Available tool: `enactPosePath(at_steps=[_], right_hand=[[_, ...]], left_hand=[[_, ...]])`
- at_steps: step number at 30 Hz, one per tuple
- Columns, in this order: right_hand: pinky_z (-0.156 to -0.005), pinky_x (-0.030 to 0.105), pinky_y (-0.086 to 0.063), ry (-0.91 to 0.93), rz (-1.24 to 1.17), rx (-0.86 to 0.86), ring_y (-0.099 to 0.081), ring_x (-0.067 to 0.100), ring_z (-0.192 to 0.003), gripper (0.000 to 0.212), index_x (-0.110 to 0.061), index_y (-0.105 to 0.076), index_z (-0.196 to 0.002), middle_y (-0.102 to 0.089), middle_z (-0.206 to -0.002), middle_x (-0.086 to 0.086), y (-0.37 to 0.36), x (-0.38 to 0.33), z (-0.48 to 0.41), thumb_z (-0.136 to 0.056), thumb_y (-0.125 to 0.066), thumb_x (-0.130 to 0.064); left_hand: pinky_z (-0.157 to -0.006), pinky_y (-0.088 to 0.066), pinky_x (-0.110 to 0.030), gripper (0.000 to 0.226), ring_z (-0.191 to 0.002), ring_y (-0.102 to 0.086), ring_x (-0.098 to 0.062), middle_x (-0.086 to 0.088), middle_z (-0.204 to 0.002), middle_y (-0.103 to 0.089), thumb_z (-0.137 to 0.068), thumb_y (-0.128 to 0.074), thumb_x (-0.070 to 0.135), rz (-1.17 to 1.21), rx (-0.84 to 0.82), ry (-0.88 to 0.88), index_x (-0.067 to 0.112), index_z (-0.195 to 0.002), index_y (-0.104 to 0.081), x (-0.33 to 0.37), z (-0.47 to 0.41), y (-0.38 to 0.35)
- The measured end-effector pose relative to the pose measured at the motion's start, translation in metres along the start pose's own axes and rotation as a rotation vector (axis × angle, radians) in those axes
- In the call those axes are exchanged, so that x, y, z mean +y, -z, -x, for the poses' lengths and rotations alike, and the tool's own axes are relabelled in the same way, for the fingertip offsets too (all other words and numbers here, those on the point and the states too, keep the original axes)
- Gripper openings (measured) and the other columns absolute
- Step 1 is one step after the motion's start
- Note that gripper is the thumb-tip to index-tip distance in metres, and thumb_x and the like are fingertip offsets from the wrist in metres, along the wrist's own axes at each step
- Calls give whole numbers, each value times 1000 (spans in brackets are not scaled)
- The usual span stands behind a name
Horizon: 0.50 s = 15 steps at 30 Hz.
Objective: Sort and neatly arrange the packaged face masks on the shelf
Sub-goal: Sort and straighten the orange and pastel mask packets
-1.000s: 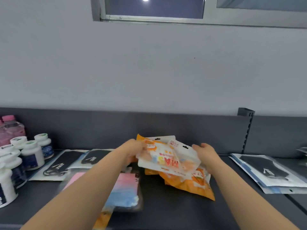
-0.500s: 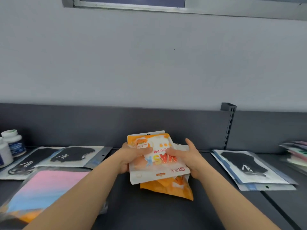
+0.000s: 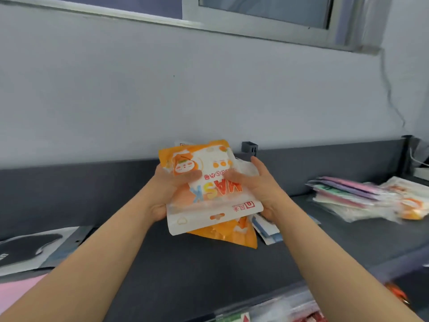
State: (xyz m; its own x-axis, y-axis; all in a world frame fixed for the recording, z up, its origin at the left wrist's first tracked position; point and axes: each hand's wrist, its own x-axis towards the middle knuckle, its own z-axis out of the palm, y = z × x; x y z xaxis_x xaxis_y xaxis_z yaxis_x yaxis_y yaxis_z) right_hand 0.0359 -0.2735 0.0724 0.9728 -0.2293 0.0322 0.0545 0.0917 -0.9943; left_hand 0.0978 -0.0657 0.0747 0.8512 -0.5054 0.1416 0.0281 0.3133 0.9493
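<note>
i'm holding a small stack of orange-and-white mask packs (image 3: 209,191) in the middle of the frame, lifted above the dark grey shelf (image 3: 185,275). my left hand (image 3: 167,191) grips the stack's left edge, thumb pressed across the front pack over the cartoon face. my right hand (image 3: 260,187) clasps the right edge, thumb on the front near the big "mask" lettering, which reads upside down from where i look. the front pack is mostly white with orange print; behind it an orange pack sticks out at the top and pokes out below as a pointed corner. some blue-and-white packs (image 3: 267,231) show just under my right hand, though i can't tell whether i'm holding them or they lie on the shelf.

at the right of the frame a loose, blurred pile of pastel packs (image 3: 355,194), pink, purple and green, sits on the shelf, with another orange-and-white pack (image 3: 411,203) at its far right end. at the lower left a black mask in a clear pack (image 3: 30,249) lies flat, and a pink pack (image 3: 16,291) sits at the left edge below it. a grey wall (image 3: 162,89) rises behind the shelf, with a window (image 3: 267,10) along the top.
</note>
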Motion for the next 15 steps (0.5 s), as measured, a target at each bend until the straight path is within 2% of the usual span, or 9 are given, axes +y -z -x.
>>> enactPosePath(at_steps=[2, 4, 6, 9, 12, 15], right_hand=[[-76, 55, -58, 33, 40, 57, -71, 31, -94, 129, -40, -20, -148, -53, -135, 6, 23, -14, 8, -45, -96, -31], [-77, 54, -58, 62, 50, 100, -72, 30, -92, 121, -38, -21, -148, -56, -131, 7, 48, -23, 18, -53, -94, -26], [-78, 54, -58, 79, 52, 143, -71, 30, -93, 121, -38, -20, -148, -54, -133, 7, 76, -30, 26, -53, -94, -25], [-80, 55, -57, 99, 61, 223, -70, 31, -98, 135, -38, -20, -149, -51, -138, 7, 121, -37, 32, -38, -97, -33], [-80, 55, -57, 106, 82, 276, -70, 31, -96, 144, -39, -20, -149, -53, -135, 8, 172, -45, 36, -28, -98, -39], [-78, 51, -58, 126, 82, 297, -73, 29, -89, 128, -34, -21, -149, -60, -123, 7, 233, -55, 35, -45, -94, -32]], left_hand=[[-95, -47, -64, 56, -113, -64, -41, -20, -127, -65, -80, -73, 3, 52, -94, -4, 8, -134, -56, -4, -13, -22], [-95, -48, -64, 59, -116, -62, -41, -20, -130, -63, -80, -73, 2, 83, -171, -17, 8, -136, -54, -10, -25, -46], [-95, -49, -62, 62, -117, -62, -41, -20, -132, -62, -79, -73, 1, 110, -234, -27, 7, -138, -53, -18, -37, -73], [-91, -53, -58, 66, -115, -63, -40, -20, -130, -63, -75, -76, 1, 118, -292, -17, 7, -137, -53, -29, -58, -119], [-86, -56, -54, 65, -110, -67, -37, -19, -127, -65, -72, -75, 2, 107, -281, 0, 6, -133, -56, -43, -83, -169], [-76, -60, -48, 50, -103, -70, -34, -18, -121, -68, -79, -71, -2, 111, -289, 17, 5, -128, -60, -60, -111, -227]])
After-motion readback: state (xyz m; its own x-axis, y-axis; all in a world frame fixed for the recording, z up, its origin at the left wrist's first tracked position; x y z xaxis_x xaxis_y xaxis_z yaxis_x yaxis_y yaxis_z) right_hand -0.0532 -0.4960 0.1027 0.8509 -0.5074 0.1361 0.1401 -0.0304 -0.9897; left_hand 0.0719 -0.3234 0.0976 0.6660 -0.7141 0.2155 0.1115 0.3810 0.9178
